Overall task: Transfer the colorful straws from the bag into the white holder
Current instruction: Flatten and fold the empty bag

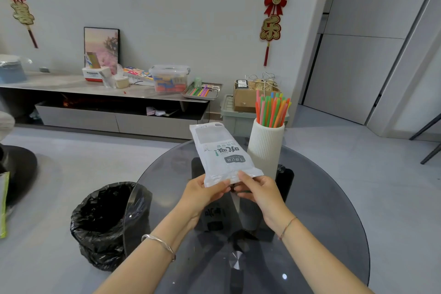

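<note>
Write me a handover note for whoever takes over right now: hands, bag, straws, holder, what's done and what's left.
Left hand and right hand: both pinch the near end of the bag, held up over the glass table.
Straws: a bunch stands upright in the white holder on the table.
Done: the bag looks flat and emptied.
Left: probably confirm it is empty and put it aside; a bin stands left of the table.

Between the fingers [220, 184], the bag [222, 153] is thin, glossy, crinkled plastic; just beyond them, a matt ribbed white holder [265, 148] on the smooth, reflective smoked-glass table [322, 210]
</note>
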Available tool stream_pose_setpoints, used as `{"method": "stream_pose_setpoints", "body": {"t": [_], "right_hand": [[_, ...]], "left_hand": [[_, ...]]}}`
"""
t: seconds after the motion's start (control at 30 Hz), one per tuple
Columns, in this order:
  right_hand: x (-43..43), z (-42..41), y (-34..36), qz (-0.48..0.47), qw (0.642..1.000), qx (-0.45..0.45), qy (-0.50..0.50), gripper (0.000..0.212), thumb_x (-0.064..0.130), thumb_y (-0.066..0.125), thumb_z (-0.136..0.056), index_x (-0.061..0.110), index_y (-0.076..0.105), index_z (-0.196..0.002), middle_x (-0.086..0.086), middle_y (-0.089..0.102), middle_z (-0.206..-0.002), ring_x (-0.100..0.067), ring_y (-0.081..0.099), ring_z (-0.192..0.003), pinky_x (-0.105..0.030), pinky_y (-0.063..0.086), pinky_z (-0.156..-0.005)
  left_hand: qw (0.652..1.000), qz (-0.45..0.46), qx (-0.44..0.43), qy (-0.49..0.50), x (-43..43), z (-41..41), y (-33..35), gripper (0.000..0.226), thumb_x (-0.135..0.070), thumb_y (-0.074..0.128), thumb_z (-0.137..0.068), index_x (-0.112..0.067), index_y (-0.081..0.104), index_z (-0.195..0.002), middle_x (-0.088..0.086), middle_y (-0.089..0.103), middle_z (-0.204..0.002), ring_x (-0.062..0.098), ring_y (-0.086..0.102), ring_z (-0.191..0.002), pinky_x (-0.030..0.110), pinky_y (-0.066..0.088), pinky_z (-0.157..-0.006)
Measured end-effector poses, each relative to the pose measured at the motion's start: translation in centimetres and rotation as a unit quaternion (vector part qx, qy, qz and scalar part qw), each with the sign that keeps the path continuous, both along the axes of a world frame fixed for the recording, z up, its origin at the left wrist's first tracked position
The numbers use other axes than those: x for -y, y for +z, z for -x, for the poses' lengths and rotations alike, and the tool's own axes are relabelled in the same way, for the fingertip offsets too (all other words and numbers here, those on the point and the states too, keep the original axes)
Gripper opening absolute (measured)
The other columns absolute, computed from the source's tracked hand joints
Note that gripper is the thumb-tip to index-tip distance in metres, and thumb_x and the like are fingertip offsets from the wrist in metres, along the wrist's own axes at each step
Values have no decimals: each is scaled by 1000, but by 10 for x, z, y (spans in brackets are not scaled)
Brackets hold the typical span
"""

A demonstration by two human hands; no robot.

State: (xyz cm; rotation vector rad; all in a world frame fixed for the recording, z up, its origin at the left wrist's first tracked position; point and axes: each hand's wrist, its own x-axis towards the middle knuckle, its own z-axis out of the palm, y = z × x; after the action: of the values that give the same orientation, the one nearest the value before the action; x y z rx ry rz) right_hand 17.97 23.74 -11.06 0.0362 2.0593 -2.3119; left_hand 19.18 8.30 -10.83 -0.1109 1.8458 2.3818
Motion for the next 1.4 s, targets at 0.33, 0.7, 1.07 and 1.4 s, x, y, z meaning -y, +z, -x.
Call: {"method": "stream_pose_setpoints", "body": {"t": [0.33,0.7,1.07,1.4], "right_hand": [[-8,6,2,-11,1000,-3,15,17,28,62,-88,16,68,-98,0,77,-79,-12,73,-72,-15,54,-59],[-8,5,9,-12,996,1,85,23,30,40,-98,22,62,-99,-2,77,-84,-16,73,-80,-18,56,-63],[-18,6,21,25,987,2,160,38,44,58,-80,12,78,-80,-12,76,-84,-16,73,-69,-19,56,-53],[-18,3,10,-218,949,-59,222,64,17,69,-83,53,40,-128,4,70,-112,-6,68,-98,-20,57,-72]], "left_hand": [[998,-41,19,-36,16,9,11,17,-7,55,-91,-5,64,-105,7,75,-94,8,72,-82,14,55,-67],[994,-55,-3,-99,32,9,9,30,-14,35,-100,-8,56,-121,6,72,-111,13,66,-106,18,55,-78],[968,210,-99,-93,56,6,-2,58,-12,61,-87,-43,41,-132,-1,65,-116,18,69,-98,22,56,-76],[977,153,-131,-70,59,1,13,42,-53,67,-71,-20,74,-96,-1,76,-95,17,72,-89,20,56,-69]]}}
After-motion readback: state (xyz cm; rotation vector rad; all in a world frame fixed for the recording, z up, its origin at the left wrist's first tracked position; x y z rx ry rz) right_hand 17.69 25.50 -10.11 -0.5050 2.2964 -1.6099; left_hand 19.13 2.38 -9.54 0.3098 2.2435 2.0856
